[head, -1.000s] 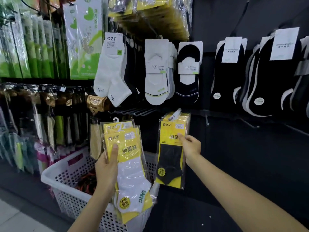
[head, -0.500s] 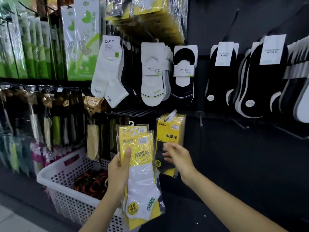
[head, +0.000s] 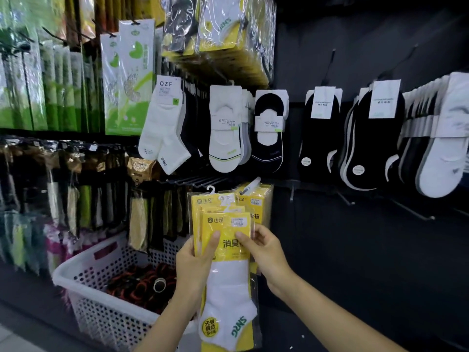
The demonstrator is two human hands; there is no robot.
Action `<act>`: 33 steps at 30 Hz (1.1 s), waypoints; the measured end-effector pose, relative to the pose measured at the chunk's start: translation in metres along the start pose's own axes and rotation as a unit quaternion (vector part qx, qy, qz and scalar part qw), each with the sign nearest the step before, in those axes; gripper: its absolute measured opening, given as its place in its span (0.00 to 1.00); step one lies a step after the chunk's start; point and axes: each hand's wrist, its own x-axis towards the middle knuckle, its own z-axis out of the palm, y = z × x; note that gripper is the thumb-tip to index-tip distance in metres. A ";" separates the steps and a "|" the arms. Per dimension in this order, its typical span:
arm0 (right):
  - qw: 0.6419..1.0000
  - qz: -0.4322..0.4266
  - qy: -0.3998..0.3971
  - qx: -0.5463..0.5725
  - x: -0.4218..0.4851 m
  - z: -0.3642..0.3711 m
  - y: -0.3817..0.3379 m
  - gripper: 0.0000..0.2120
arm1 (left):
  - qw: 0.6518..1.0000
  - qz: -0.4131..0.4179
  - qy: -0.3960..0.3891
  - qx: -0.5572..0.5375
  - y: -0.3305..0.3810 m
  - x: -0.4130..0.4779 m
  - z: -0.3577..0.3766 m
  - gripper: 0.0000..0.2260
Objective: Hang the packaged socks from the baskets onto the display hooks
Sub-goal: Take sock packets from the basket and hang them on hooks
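Head view: left hand (head: 195, 260) grips fanned stack of sock packs (head: 228, 288), thumb across front, fingers behind; right hand (head: 266, 252) pinches stack's right edge between thumb and fingers. Packs glossy clear plastic, yellow card, white ankle socks inside, held just before white-tipped hook (head: 251, 185) bearing hung packs (head: 256, 201) alike. Perforated white plastic basket (head: 106, 326) lower left, dark bundles inside. Carded black socks (head: 319, 138) above on dark panel (head: 355, 250).
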 end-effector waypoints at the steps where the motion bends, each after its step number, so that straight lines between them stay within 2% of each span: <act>1: 1.000 0.002 0.000 0.008 0.000 -0.001 0.001 0.08 | 1.000 0.001 0.005 0.003 0.000 0.000 0.000 0.13; 6: 0.998 0.060 -0.009 0.030 0.004 -0.012 0.005 0.06 | 0.999 0.006 0.011 0.035 -0.002 0.005 -0.005 0.11; 8: 0.998 0.067 0.012 0.016 0.007 -0.019 0.008 0.04 | 0.997 0.021 0.028 0.062 -0.004 0.008 -0.013 0.14; 13: 0.994 0.029 0.104 -0.026 0.026 -0.037 0.005 0.04 | 0.989 0.044 0.071 0.125 -0.006 0.022 -0.035 0.18; 16: 0.990 0.013 0.132 -0.050 0.044 -0.041 0.000 0.04 | 0.984 0.075 0.075 0.141 -0.004 0.027 -0.043 0.21; 20: 0.988 0.004 0.136 -0.076 0.070 -0.032 -0.001 0.07 | 0.981 0.050 0.108 0.150 -0.007 0.035 -0.047 0.13; 23: 0.987 0.003 0.134 -0.090 0.085 -0.020 0.007 0.09 | 0.982 0.056 0.102 0.150 -0.011 0.040 -0.052 0.12; 25: 0.985 0.012 0.147 -0.086 0.095 -0.016 0.016 0.05 | 0.981 0.061 0.101 0.151 -0.015 0.042 -0.056 0.11; 29: 0.979 0.032 0.189 -0.074 0.113 -0.015 0.033 0.01 | 0.981 0.057 0.110 0.151 -0.022 0.045 -0.060 0.19; 31: 0.973 0.038 0.212 -0.080 0.122 -0.018 0.039 0.06 | 0.980 0.054 0.119 0.149 -0.024 0.045 -0.060 0.22; 33: 0.967 0.045 0.237 -0.087 0.127 -0.020 0.045 0.09 | 0.981 0.049 0.118 0.145 -0.027 0.045 -0.059 0.18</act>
